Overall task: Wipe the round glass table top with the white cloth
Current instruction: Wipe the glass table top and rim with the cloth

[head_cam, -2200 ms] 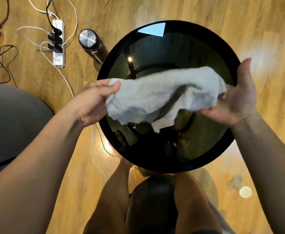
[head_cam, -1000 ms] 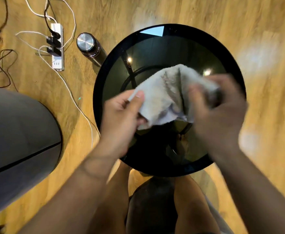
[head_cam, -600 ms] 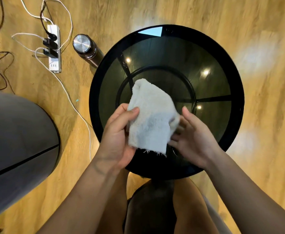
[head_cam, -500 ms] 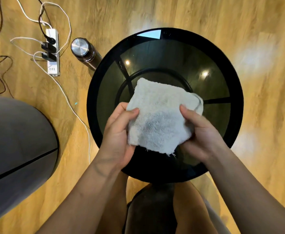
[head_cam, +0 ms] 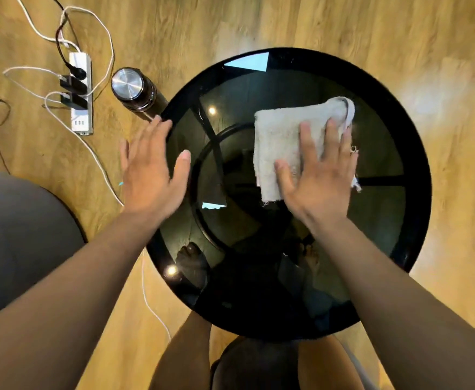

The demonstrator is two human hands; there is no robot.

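The round dark glass table top (head_cam: 416, 198) fills the middle of the head view, with a black frame showing through it. A folded white cloth (head_cam: 278, 136) lies flat on the glass, right of centre and toward the far side. My right hand (head_cam: 321, 181) presses down on the cloth's near right part with its fingers spread, palm flat. My left hand (head_cam: 152, 175) hovers open over the table's left rim, slightly blurred, holding nothing.
A steel flask (head_cam: 135, 91) stands on the wooden floor right by the table's far left rim. A white power strip (head_cam: 81, 94) with plugs and trailing cables lies further left. A grey cushioned seat (head_cam: 19, 235) sits at the left. My knees (head_cam: 191, 356) are under the near rim.
Both hands folded the cloth in the air. Now my left hand has let go and moved left, while my right hand has laid the cloth on the glass.
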